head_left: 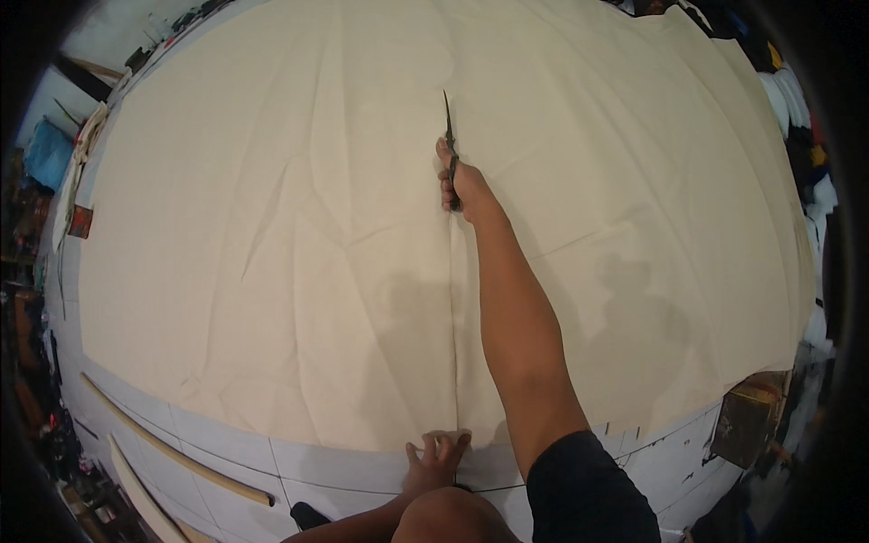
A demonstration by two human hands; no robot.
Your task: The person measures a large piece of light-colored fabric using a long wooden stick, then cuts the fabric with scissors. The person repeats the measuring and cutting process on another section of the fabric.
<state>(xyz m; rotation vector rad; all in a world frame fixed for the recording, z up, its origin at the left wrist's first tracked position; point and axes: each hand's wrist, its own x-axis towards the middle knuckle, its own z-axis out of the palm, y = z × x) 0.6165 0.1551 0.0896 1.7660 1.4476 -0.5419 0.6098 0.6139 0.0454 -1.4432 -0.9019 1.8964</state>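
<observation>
A large cream cloth (272,271) is spread out in front of me, with creases running through it. My right hand (464,188) reaches far over it, closed round the dark handles of a pair of scissors (449,122). The scissors' blades point away from me; whether they are apart is hard to make out. From the scissors a straight slit runs back through the cloth to its near edge. At that edge my left hand (436,460) rests beside the slit, fingers spread and their tips on the cloth.
White floor tiles (317,466) show along the near side. A long yellowish strip (181,441) lies on them at the lower left. A brown box-like object (749,421) stands at the cloth's near right corner. Far left are a small reddish tin (81,222) and a blue bag (49,154).
</observation>
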